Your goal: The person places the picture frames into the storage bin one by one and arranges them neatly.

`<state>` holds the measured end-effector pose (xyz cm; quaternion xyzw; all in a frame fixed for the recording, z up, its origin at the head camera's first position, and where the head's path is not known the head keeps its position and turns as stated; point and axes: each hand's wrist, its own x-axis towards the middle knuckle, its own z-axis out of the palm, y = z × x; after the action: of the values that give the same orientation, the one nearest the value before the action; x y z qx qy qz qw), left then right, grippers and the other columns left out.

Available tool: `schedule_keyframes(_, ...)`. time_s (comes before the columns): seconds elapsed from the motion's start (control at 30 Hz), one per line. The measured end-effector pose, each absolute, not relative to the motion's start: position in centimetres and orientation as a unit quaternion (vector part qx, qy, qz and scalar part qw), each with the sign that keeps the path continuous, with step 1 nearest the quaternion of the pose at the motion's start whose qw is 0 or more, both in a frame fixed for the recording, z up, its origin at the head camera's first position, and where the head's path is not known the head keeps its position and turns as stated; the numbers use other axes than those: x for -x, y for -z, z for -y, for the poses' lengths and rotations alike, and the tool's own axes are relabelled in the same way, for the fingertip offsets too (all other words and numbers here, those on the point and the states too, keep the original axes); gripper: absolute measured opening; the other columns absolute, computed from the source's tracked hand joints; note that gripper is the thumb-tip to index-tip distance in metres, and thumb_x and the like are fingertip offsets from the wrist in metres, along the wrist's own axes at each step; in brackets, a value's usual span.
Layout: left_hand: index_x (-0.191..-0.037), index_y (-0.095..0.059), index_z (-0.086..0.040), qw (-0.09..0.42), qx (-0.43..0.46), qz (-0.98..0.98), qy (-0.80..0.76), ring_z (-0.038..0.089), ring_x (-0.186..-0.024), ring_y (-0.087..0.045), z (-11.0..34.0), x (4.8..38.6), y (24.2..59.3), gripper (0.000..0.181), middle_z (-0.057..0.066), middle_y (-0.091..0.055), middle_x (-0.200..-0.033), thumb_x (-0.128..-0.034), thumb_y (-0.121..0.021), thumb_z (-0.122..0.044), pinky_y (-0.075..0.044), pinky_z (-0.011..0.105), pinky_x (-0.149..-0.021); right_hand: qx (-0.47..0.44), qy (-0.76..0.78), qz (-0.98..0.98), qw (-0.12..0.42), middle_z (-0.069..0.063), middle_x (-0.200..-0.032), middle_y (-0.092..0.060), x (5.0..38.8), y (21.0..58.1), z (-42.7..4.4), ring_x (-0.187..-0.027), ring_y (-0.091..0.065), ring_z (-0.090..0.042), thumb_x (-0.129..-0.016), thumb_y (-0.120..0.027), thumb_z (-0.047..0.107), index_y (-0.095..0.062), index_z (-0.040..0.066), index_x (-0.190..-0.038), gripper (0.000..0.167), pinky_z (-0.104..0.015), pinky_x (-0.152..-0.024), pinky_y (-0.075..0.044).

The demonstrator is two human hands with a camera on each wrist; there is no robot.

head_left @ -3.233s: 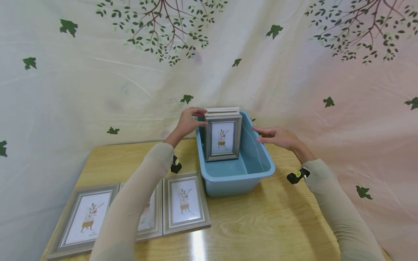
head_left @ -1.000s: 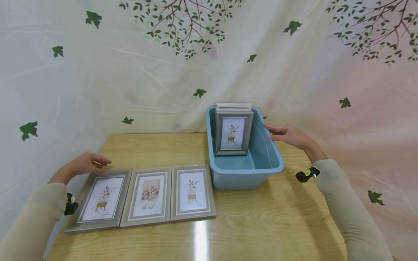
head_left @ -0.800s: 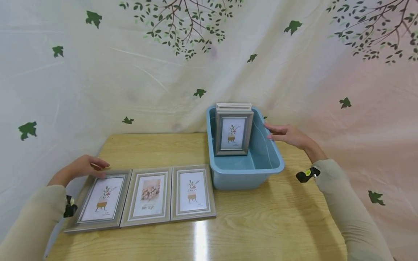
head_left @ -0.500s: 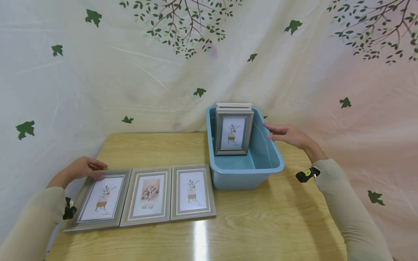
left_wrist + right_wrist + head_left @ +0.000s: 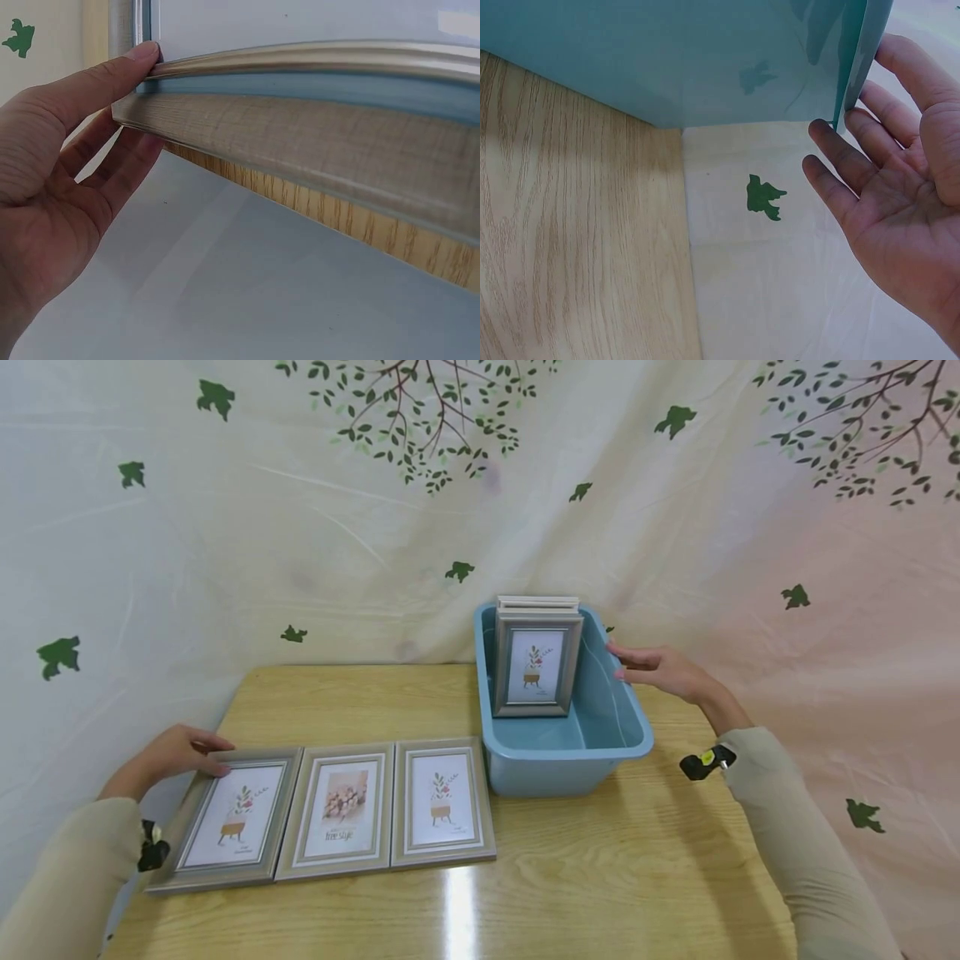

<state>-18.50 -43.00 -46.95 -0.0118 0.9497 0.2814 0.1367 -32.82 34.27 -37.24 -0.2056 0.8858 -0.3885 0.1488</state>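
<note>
Since about three seconds ago, the person's left hand [image 5: 168, 758] has left the blue bin [image 5: 558, 777] and come down to the left frame [image 5: 234, 818] on the table [image 5: 615, 885]. It is only slightly open, pinching that picture frame at its far left corner: thumb on the face, fingers under the outer edge.

Readable lettering appears on the middle frame [image 5: 345, 810], whose print reads "free style" below a photo of small round pale things; a fainter line above the words cannot be read. Both the left frame and the right frame [image 5: 442, 802] show a potted flowering plant, with tiny writing at lower right, too small to make out.

These three frames lie face up in a row, side by side. The bin stands just beside the right frame. Inside it, a silver-grey frame [image 5: 536, 668] stands upright with the same plant print and tiny unreadable text, pale edges of others behind it.

At the bin's right rim, the right hand [image 5: 667, 672] is open, fingers extended and touching the rim. A cloth backdrop [image 5: 337, 577] printed with branches and green birdlike shapes hangs behind the table.
</note>
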Motion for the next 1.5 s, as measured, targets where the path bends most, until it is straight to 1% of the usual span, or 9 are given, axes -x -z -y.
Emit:
schedule_keyframes(0.1,-0.110,-0.072,0.007,0.131,0.010,-0.951,-0.281,0.039,-0.097,-0.061,43.0,18.4,46.8,0.047,0.027,-0.069,-0.110,-0.0767,-0.088,-0.022,-0.051,0.056,-0.082,0.205,0.388,-0.886,0.150,-0.007,-0.158,-0.038,32.9,37.3,-34.3,-0.144,-0.036,-0.037,-0.098,-0.069,0.031,-0.043,0.026,-0.154,0.062,-0.064,-0.110,-0.035)
schedule_keyframes(0.27,-0.106,-0.072,0.009,0.125,0.000,-0.950,-0.286,0.038,-0.095,-0.062,42.9,18.4,46.5,0.042,0.026,-0.069,-0.107,-0.0772,-0.088,-0.017,-0.053,0.052,-0.080,0.200,0.386,-0.888,0.152,-0.006,-0.158,-0.038,32.9,37.3,-34.3,-0.145,-0.035,-0.037,-0.097,-0.069,0.033,-0.043,0.027,-0.154,0.063,-0.064,-0.110,-0.034)
schedule_keyframes(0.53,-0.111,-0.067,0.012,0.158,0.022,-0.931,-0.327,0.028,-0.088,-0.064,42.8,18.5,46.0,0.046,0.025,-0.068,-0.106,-0.0795,-0.085,-0.016,-0.059,0.042,-0.070,0.203,0.386,-0.888,0.148,-0.007,-0.157,-0.039,32.9,37.3,-34.3,-0.143,-0.037,-0.037,-0.097,-0.069,0.033,-0.044,0.026,-0.153,0.062,-0.063,-0.109,-0.036)
schedule_keyframes(0.77,-0.119,-0.062,0.014,0.175,0.033,-0.928,-0.329,0.031,-0.090,-0.063,42.8,18.9,45.3,0.053,0.031,-0.062,-0.114,-0.0823,-0.083,-0.018,-0.060,0.045,-0.069,0.198,0.385,-0.889,0.148,-0.007,-0.157,-0.040,32.7,37.3,-34.3,-0.143,-0.038,-0.037,-0.097,-0.069,0.035,-0.044,0.027,-0.154,0.063,-0.062,-0.109,-0.037)
schedule_keyframes(0.93,-0.123,-0.059,0.013,0.192,0.036,-0.924,-0.330,0.031,-0.092,-0.062,42.9,19.3,45.1,0.056,0.031,-0.059,-0.117,-0.0832,-0.083,-0.020,-0.059,0.044,-0.070,0.193,0.386,-0.889,0.151,-0.008,-0.157,-0.040,32.7,37.2,-34.3,-0.143,-0.038,-0.037,-0.097,-0.069,0.037,-0.043,0.026,-0.154,0.064,-0.061,-0.110,-0.037)
schedule_keyframes(1.03,-0.122,-0.057,0.014,0.206,0.037,-0.919,-0.334,0.030,-0.091,-0.062,42.9,19.5,44.6,0.055,0.031,-0.060,-0.115,-0.0840,-0.082,-0.018,-0.059,0.044,-0.071,0.192,0.384,-0.891,0.151,-0.009,-0.157,-0.039,32.7,37.2,-34.2,-0.143,-0.038,-0.037,-0.097,-0.069,0.037,-0.043,0.025,-0.154,0.064,-0.062,-0.109,-0.037)
schedule_keyframes(1.23,-0.123,-0.055,0.016,0.225,0.028,-0.915,-0.333,0.027,-0.088,-0.063,42.5,19.6,43.3,0.053,0.026,-0.064,-0.106,-0.0854,-0.079,-0.012,-0.059,0.045,-0.072,0.200,0.378,-0.892,0.150,-0.012,-0.157,-0.038,32.6,37.0,-34.2,-0.143,-0.036,-0.040,-0.098,-0.068,0.035,-0.042,0.022,-0.155,0.064,-0.063,-0.109,-0.036)
schedule_keyframes(1.37,-0.126,-0.053,0.017,0.231,0.005,-0.913,-0.336,0.027,-0.090,-0.063,42.4,19.6,42.6,0.053,0.028,-0.062,-0.110,-0.0867,-0.077,-0.010,-0.060,0.047,-0.073,0.196,0.375,-0.894,0.150,-0.011,-0.157,-0.038,32.6,37.0,-34.1,-0.143,-0.037,-0.040,-0.097,-0.068,0.037,-0.042,0.024,-0.155,0.064,-0.064,-0.108,-0.037)
schedule_keyframes(1.5,-0.129,-0.054,0.015,0.240,0.005,-0.912,-0.334,0.027,-0.092,-0.063,42.5,20.0,42.2,0.053,0.027,-0.063,-0.112,-0.0881,-0.076,-0.012,-0.059,0.047,-0.074,0.188,0.377,-0.894,0.151,-0.009,-0.157,-0.040,32.5,36.8,-34.1,-0.143,-0.038,-0.039,-0.096,-0.069,0.039,-0.044,0.026,-0.154,0.064,-0.063,-0.108,-0.037)
